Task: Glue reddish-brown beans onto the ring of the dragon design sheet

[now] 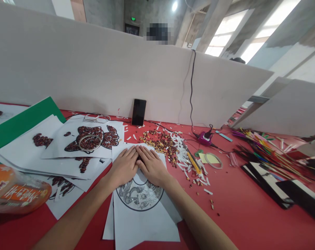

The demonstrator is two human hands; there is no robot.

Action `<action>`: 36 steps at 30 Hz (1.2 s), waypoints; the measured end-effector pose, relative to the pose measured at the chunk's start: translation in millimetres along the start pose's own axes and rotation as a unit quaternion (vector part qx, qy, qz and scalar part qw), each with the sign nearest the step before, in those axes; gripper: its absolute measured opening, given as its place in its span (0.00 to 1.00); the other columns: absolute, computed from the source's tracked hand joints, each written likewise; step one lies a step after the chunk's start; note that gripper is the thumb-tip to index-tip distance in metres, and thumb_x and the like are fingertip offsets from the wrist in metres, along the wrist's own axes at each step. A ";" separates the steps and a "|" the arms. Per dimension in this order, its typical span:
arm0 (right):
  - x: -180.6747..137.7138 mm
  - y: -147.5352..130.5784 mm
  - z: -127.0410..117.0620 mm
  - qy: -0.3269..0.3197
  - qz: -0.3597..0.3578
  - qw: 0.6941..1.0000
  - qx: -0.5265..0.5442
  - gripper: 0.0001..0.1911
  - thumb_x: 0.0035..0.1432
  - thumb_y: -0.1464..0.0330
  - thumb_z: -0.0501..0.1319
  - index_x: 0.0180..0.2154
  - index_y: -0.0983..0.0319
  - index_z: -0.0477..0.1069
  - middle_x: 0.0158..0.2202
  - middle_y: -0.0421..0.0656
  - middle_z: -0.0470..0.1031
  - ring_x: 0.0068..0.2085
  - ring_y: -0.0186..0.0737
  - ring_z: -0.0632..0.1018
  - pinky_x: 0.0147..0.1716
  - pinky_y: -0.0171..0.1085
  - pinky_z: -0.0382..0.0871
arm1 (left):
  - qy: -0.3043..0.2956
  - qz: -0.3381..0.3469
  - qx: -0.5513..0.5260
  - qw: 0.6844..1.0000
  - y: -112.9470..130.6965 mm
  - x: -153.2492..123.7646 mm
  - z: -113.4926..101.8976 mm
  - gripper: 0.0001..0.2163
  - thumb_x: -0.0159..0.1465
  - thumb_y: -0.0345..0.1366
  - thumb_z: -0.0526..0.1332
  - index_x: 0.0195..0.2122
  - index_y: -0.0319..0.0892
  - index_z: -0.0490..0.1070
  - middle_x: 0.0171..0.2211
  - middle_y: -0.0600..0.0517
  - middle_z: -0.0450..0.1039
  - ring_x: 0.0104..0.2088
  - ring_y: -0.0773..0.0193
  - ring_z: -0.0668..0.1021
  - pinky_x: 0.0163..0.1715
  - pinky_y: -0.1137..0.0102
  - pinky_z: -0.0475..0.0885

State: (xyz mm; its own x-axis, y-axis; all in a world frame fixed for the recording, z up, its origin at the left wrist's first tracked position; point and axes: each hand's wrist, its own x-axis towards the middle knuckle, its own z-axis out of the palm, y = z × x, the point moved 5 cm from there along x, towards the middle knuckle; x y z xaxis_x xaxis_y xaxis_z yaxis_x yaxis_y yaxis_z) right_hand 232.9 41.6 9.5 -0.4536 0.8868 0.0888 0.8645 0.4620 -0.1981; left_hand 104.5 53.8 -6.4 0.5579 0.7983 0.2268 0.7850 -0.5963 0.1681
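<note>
A white sheet [147,225] with a round black-line print [140,199] of a dragon pattern lies on the red table. My left hand [124,165] rests flat on the upper part of the print, fingers stretched forward. Beside it my right hand [152,165] lies flat too, and the fingertips of both meet near the top of the sheet. A few dark beans show in the small gap between the hands; what else lies under the palms is hidden. Just beyond the right hand is a pile of loose beans and corn kernels [160,142].
Bean-covered pictures [95,139] overlap at left near a green board [29,126] and an orange-labelled jar [19,192]. A phone [139,112] leans on the white partition [95,69]. Rightward are paper scraps, a yellow cutter [193,161], tape roll [214,161], purple power socket [204,138] and coloured stems [267,149].
</note>
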 end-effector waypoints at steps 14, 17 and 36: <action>-0.5 0.8 -0.3 -0.004 0.000 1.000 0.004 0.31 0.76 0.56 0.43 0.74 0.59 0.45 0.74 0.44 0.47 0.74 0.41 0.51 0.71 0.49 0.47 | -0.003 -0.003 -0.001 1.000 -0.2 0.0 -0.4 0.26 0.71 0.32 0.47 0.70 0.34 0.56 0.71 0.44 0.58 0.71 0.55 0.60 0.70 0.56 0.55; -0.3 0.5 -0.4 -0.001 -0.002 1.000 0.004 0.31 0.76 0.56 0.43 0.74 0.59 0.45 0.74 0.44 0.47 0.74 0.41 0.51 0.71 0.49 0.47 | -0.005 -0.004 -0.001 1.000 -0.4 0.0 0.3 0.26 0.71 0.33 0.47 0.70 0.34 0.56 0.71 0.44 0.58 0.71 0.55 0.60 0.70 0.56 0.55; -0.6 0.4 -0.5 -0.002 0.002 1.000 0.001 0.31 0.76 0.56 0.43 0.74 0.58 0.44 0.74 0.44 0.47 0.74 0.41 0.52 0.71 0.50 0.48 | -0.005 -0.004 -0.001 1.000 -1.6 -0.1 3.6 0.26 0.71 0.33 0.47 0.70 0.34 0.57 0.70 0.43 0.59 0.71 0.55 0.61 0.70 0.56 0.55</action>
State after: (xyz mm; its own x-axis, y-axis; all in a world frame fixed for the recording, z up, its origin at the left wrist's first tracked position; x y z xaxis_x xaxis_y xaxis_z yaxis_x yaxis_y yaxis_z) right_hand 233.7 41.3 9.8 -0.4517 0.8882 0.0839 0.8654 0.4591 -0.2010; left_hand 104.2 55.0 -10.2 0.5541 0.8038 0.2166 0.7888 -0.5901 0.1718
